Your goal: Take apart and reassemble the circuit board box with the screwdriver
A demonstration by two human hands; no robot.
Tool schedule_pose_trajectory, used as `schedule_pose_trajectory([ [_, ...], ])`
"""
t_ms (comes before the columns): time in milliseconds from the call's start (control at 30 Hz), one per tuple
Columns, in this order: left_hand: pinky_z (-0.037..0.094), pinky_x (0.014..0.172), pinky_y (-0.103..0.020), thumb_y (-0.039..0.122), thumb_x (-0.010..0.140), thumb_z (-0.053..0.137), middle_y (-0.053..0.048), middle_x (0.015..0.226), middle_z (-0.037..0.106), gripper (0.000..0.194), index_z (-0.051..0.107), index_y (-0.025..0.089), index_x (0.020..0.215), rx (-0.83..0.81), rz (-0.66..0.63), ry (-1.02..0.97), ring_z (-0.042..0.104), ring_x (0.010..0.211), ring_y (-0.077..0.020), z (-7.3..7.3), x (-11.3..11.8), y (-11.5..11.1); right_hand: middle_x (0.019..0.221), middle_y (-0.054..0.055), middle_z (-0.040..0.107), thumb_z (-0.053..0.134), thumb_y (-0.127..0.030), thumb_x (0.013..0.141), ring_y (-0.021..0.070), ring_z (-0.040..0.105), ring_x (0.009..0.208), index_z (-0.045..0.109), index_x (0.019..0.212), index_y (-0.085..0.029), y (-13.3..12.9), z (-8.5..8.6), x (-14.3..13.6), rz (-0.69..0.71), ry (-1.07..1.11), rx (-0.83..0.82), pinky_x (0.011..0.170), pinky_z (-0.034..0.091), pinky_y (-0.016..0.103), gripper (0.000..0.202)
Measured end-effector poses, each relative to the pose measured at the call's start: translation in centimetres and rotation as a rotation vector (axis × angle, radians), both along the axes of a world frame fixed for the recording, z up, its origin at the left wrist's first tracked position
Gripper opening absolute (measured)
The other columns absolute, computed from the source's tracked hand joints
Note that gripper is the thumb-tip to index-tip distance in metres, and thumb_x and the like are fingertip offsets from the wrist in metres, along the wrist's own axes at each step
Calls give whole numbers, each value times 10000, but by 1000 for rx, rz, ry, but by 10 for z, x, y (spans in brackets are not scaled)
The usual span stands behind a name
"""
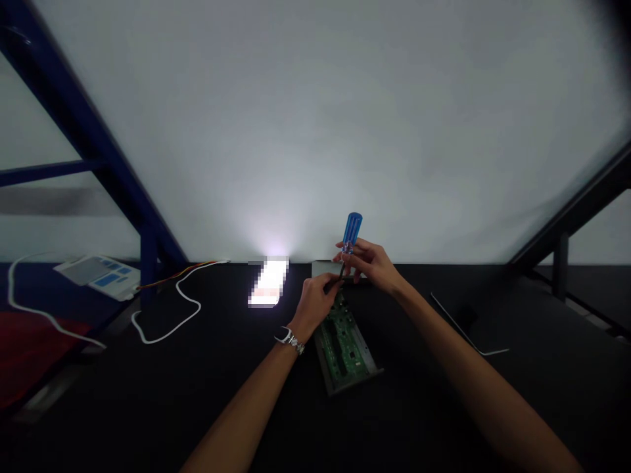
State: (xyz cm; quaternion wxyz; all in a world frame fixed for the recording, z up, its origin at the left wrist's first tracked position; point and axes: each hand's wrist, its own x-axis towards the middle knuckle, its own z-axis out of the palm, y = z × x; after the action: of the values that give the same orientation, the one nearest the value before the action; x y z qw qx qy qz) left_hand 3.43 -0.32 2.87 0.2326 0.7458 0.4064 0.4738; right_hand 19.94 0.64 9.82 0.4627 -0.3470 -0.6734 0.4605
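A screwdriver (351, 228) with a clear blue handle stands nearly upright, leaning slightly right at the top. The fingers of my right hand (372, 263) are closed round the lower part of its handle. My left hand (317, 301), with a silver-banded watch on the wrist, pinches the dark shaft low down; its tip is hidden behind the fingers. Below both hands lies a green circuit board (346, 345) in a metal frame, its far end partly covered by my left hand. A pale flat piece (320, 267) shows behind the hands.
A glowing, pixelated rectangle (270, 282) sits left of my hands on the black table (207, 381). White cable (200, 305) curls farther left, near a white and blue panel (101, 276). A thin bent metal rod (461, 328) lies right. Blue frame bars (93, 131) rise at left.
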Motion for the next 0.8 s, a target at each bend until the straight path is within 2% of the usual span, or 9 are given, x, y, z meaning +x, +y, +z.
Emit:
schedule_pose_trajectory([
  [133, 503, 737, -268, 223, 881, 604, -27, 883, 756, 134, 729, 184, 912, -5, 2, -3, 688, 781, -177, -1, 0, -1, 986, 79, 702, 696, -379, 791, 126, 590, 620, 653, 1038, -210, 6, 0, 2, 27, 12, -26, 448, 479, 252, 302],
  [267, 511, 761, -275, 229, 888, 594, -29, 893, 755, 137, 723, 188, 916, -19, -11, -23, 692, 810, -182, -1, 2, -1, 931, 40, 698, 740, -388, 746, 100, 553, 538, 605, 955, -222, 10, -5, 1, 13, 49, -50, 428, 446, 243, 299],
  [467, 503, 760, -273, 223, 898, 576, -30, 886, 744, 137, 703, 183, 931, -9, -11, -14, 682, 803, -176, -4, 1, -2, 710, -41, 604, 752, -458, 726, 92, 520, 479, 529, 890, -229, 9, -9, -6, -53, 56, -2, 410, 389, 230, 360],
  [667, 492, 761, -277, 231, 893, 582, -31, 877, 726, 107, 677, 182, 902, 20, -2, 3, 666, 805, -170, -4, 3, -1, 802, -23, 622, 730, -463, 750, 79, 513, 467, 512, 883, -233, 4, -11, -11, -119, 115, 21, 383, 373, 229, 344],
  [800, 486, 743, -283, 289, 834, 654, -52, 915, 690, 164, 658, 180, 957, 82, 56, 35, 634, 831, -181, 8, -10, -2, 850, 0, 622, 746, -424, 744, 95, 554, 522, 557, 970, -223, 2, -21, -7, -130, 97, -3, 378, 396, 215, 357],
])
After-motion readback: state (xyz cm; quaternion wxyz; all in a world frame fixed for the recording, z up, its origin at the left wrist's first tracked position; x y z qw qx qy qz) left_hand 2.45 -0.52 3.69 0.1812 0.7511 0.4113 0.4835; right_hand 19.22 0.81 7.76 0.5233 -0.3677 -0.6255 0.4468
